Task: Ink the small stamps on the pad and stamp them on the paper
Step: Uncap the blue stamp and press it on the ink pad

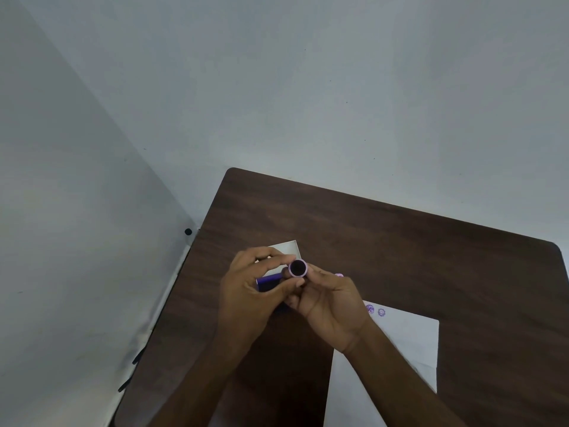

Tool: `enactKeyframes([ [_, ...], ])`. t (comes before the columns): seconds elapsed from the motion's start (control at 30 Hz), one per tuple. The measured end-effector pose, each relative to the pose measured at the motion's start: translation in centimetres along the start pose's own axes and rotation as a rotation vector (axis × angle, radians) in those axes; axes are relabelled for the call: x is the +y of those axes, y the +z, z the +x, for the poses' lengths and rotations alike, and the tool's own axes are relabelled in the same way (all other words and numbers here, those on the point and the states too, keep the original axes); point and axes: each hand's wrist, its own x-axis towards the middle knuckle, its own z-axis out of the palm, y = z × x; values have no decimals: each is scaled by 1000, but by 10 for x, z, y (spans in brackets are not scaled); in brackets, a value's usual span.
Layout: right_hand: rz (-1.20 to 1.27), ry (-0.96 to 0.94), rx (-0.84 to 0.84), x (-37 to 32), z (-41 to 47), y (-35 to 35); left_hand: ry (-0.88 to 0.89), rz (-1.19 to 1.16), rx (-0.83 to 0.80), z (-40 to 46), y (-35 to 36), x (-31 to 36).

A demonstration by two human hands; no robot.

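Both forearms are seen reaching over a dark wooden table (431, 257), the hands meeting above it.
From the head view, a small round purple stamp (298, 268) is pinched between the fingers of the left hand (255, 288) and the right hand (329, 306), its dark face turned upward. White paper (409, 337) bearing two purple prints (375, 311) lies under the right wrist; a purple ink pad (269, 280) and a white box (288, 249) sit partly hidden beyond the left hand.
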Motion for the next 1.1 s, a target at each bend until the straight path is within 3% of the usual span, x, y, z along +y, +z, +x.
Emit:
enactKeyframes([
  [0.4, 97, 23, 2, 4, -2, 5, -23, -22, -2, 1, 0, 6],
  [0.73, 19, -32, -45, 4, -1, 1, 167, -44, 19, 1, -1, 7],
  [0.97, 114, 26, -52, 7, 0, 3, 51, 4, 2, 1, 1, 5],
  [1.1, 163, 61, -37, 9, 3, 1, 104, -13, 10, 2, 0, 9],
])
